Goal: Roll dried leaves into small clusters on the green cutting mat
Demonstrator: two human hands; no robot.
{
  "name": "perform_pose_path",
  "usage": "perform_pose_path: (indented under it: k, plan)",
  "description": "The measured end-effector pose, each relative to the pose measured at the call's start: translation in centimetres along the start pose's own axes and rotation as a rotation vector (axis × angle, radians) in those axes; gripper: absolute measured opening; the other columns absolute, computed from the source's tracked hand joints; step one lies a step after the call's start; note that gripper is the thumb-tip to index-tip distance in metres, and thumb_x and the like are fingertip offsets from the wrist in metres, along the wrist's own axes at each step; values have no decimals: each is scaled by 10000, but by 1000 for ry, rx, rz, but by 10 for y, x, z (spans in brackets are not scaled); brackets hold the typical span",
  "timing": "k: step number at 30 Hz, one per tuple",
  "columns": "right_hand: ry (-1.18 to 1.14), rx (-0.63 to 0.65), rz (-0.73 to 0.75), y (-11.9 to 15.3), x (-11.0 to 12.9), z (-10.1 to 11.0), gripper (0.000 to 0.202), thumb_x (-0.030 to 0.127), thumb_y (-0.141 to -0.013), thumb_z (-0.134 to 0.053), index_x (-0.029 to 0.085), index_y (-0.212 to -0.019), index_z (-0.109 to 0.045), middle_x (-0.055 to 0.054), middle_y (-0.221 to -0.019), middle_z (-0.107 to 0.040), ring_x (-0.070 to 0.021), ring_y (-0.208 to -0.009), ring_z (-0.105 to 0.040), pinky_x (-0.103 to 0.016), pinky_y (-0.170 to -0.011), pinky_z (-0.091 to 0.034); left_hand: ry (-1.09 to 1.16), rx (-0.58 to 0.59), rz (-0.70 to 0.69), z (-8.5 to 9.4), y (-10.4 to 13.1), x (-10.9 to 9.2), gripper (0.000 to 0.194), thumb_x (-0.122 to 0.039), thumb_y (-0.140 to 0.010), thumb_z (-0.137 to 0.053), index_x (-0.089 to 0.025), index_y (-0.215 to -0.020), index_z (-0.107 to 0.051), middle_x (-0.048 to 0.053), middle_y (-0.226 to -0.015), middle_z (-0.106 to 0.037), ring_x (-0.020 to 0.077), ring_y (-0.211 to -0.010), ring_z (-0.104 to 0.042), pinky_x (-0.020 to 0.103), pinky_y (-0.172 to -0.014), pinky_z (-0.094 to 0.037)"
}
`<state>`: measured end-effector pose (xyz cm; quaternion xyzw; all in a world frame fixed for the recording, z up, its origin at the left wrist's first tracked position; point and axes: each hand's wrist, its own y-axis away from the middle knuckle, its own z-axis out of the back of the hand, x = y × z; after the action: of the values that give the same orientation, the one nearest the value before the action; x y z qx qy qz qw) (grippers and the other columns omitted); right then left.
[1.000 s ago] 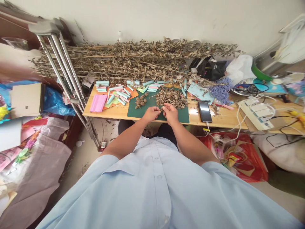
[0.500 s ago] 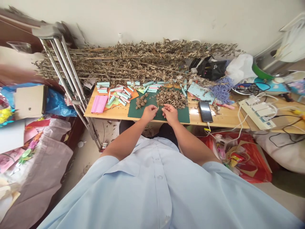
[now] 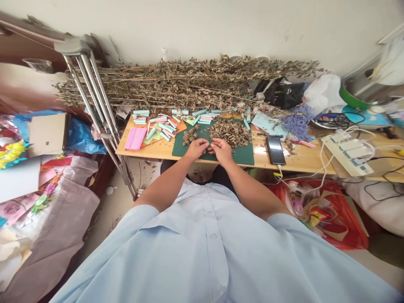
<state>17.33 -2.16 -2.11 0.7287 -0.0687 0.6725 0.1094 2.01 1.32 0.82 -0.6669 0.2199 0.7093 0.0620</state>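
My left hand (image 3: 197, 150) and my right hand (image 3: 221, 151) meet almost fingertip to fingertip over the near part of a green mat (image 3: 243, 156). Each hand is closed in a pinch; what lies between the fingers is too small to make out. Just beyond my right hand is a heap of dry crumbled leaves (image 3: 232, 131). Several brown clumps (image 3: 190, 135) rest on the mat beyond my left hand. Rolled blue and pink papers (image 3: 166, 127) lie left of the mat, near a pink paper stack (image 3: 135, 138).
Long dried stalks (image 3: 170, 84) line the wall. Crutches (image 3: 94, 92) lean at the table's left end. To the right are a phone (image 3: 275, 150) on a cable, purple string (image 3: 298, 121) and a power strip (image 3: 347, 152). A red bag (image 3: 344, 219) sits below the table.
The whole view has shifted, so the table things appear slightly further right. My hands have come closer together, their fingertips now nearly touching.
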Motion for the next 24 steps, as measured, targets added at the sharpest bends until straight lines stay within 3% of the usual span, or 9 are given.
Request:
perform_pose_path:
  k: [6, 18, 24]
  plan:
    - [-2, -26, 23, -7, -2, -12, 463, 475, -723, -761, 207, -1076, -627, -21, -868, -712, -155, -658, -677, -325, -605, -608, -20, 4, 16, 4, 1, 2, 145, -287, -856, -652, -143, -870, -660, -26, -544, -565, 67, -466, -460, 194, -490, -332]
    - [-15, -19, 18, -5, -10, -7, 480, 437, -716, -771, 210, -1114, -629, -15, -885, -701, -144, -657, -662, -318, -633, -590, -59, 1, -40, 4, -2, 9, 129, -285, -830, -635, -157, -819, -635, -34, -514, -557, 69, -462, -458, 196, -511, -343]
    - [10, -56, 28, -5, -10, -6, 481, 467, -743, -738, 215, -1135, -619, -16, -901, -690, -141, -662, -656, -316, -645, -590, -25, -18, 4, 2, -1, 6, 105, -259, -845, -617, -162, -808, -597, -33, -548, -562, 65, -460, -471, 193, -494, -343]
